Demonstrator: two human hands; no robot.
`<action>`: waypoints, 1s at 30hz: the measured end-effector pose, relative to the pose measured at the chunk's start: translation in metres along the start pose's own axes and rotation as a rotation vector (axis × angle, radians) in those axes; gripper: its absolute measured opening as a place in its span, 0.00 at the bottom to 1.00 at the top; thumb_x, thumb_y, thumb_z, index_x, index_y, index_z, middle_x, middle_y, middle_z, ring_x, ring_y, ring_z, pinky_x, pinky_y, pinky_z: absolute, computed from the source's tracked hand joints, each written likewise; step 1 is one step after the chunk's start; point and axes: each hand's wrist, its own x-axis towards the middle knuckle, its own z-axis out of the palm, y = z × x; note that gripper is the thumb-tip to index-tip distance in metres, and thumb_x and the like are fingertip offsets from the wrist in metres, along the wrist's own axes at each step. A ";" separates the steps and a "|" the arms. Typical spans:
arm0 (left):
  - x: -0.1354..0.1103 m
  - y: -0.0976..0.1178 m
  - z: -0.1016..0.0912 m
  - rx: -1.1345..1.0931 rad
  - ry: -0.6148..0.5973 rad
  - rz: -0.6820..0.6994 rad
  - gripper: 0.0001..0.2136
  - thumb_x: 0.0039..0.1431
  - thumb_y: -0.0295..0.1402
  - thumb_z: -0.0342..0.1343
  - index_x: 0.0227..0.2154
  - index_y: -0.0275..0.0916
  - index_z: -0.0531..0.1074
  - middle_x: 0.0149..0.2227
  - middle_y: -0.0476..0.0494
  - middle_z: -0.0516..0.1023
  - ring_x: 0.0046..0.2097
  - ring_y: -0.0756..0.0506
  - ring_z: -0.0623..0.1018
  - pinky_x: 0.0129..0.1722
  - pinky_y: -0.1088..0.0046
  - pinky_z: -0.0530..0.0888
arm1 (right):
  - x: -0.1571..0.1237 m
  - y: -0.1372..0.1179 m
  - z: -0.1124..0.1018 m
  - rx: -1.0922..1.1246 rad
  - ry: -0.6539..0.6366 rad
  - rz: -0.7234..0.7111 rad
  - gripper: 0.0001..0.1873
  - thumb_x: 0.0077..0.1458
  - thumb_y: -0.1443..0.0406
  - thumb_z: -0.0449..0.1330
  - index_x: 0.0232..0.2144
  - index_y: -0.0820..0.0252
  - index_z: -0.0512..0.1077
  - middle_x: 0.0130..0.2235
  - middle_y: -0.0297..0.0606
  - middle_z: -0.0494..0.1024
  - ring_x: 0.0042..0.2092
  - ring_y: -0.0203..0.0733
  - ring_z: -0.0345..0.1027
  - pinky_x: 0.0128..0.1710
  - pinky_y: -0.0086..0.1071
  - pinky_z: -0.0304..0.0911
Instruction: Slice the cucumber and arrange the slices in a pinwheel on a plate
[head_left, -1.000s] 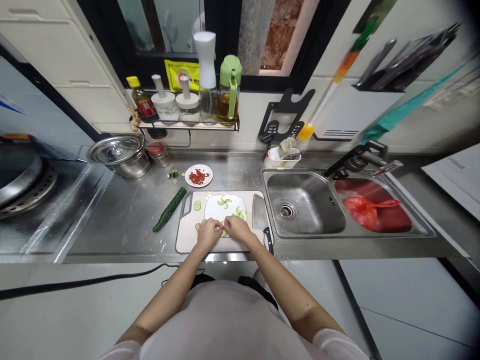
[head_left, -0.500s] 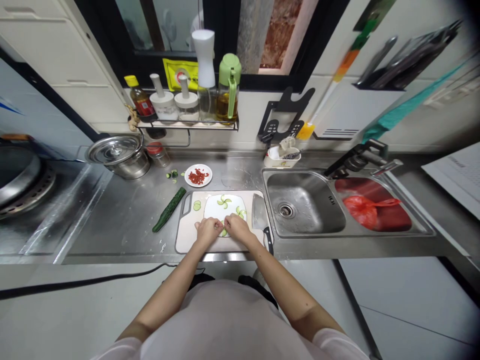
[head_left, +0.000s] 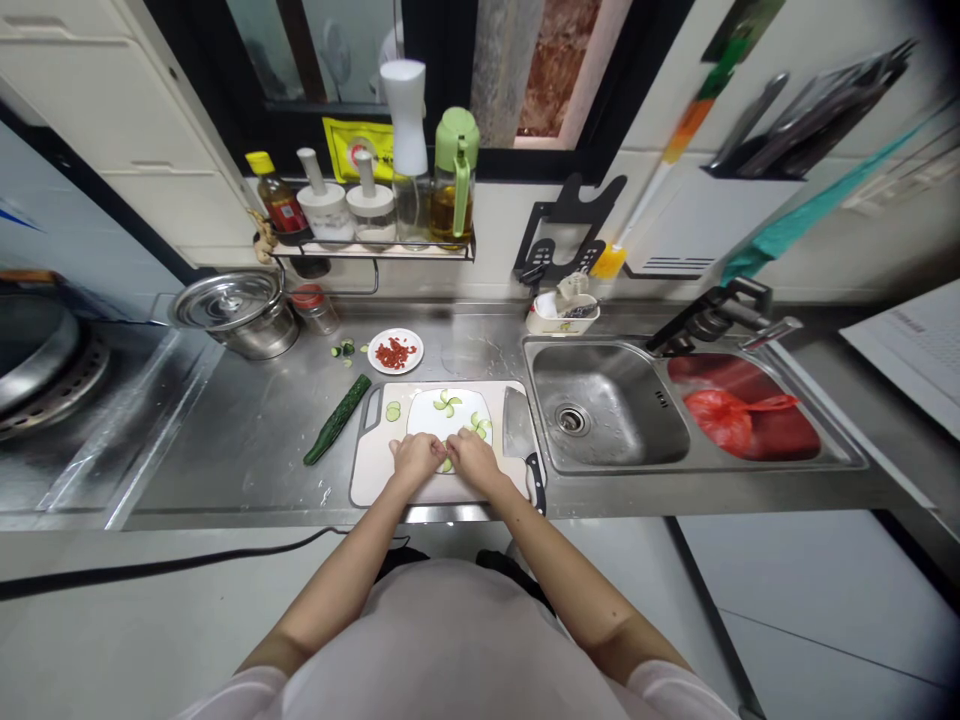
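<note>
My left hand (head_left: 415,458) and my right hand (head_left: 472,459) meet over the near edge of a white plate (head_left: 427,412) that lies on a pale cutting board (head_left: 375,475). Their fingertips are pinched together on small cucumber slices (head_left: 448,464) between them. More cucumber slices are arranged in fan shapes on the plate, one group at the far side (head_left: 448,401) and one at the right (head_left: 481,424). Two loose slices (head_left: 393,410) lie on the board left of the plate. A cleaver (head_left: 518,427) rests on the board's right edge.
A half cucumber (head_left: 337,418) lies left of the board. A small dish of chopped red chilli (head_left: 395,351) sits behind it. A lidded steel pot (head_left: 236,310) and a stove are to the left. The sink (head_left: 607,415) is to the right, with a red bag (head_left: 724,418).
Both hands have stayed over the plate's near edge, with the fingers shifting slightly closer together on the cucumber slices. The view has drifted a little.
</note>
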 end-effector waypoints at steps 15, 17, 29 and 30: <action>0.002 0.005 -0.004 0.033 -0.031 -0.043 0.06 0.50 0.36 0.57 0.27 0.44 0.78 0.33 0.42 0.82 0.43 0.39 0.76 0.48 0.60 0.58 | -0.010 0.002 0.014 -0.061 0.084 -0.009 0.16 0.66 0.62 0.47 0.40 0.55 0.75 0.43 0.43 0.71 0.46 0.45 0.59 0.39 0.32 0.56; 0.002 0.005 -0.004 0.040 -0.046 -0.050 0.06 0.50 0.36 0.57 0.27 0.44 0.78 0.34 0.43 0.82 0.44 0.39 0.76 0.49 0.60 0.58 | -0.010 0.002 0.015 -0.064 0.087 -0.015 0.16 0.66 0.62 0.47 0.40 0.55 0.75 0.43 0.43 0.71 0.46 0.45 0.59 0.40 0.32 0.56; 0.008 0.011 -0.010 0.132 -0.148 -0.111 0.05 0.50 0.36 0.58 0.30 0.45 0.77 0.37 0.48 0.82 0.45 0.42 0.77 0.51 0.59 0.59 | -0.009 0.006 0.018 -0.069 0.143 -0.069 0.15 0.66 0.62 0.49 0.38 0.55 0.76 0.41 0.41 0.72 0.45 0.43 0.59 0.38 0.31 0.55; 0.008 0.011 -0.010 0.134 -0.151 -0.113 0.05 0.50 0.36 0.58 0.30 0.45 0.77 0.38 0.48 0.82 0.46 0.42 0.77 0.51 0.59 0.59 | -0.009 0.006 0.018 -0.066 0.146 -0.069 0.15 0.66 0.63 0.49 0.38 0.55 0.76 0.41 0.41 0.72 0.45 0.43 0.59 0.38 0.31 0.55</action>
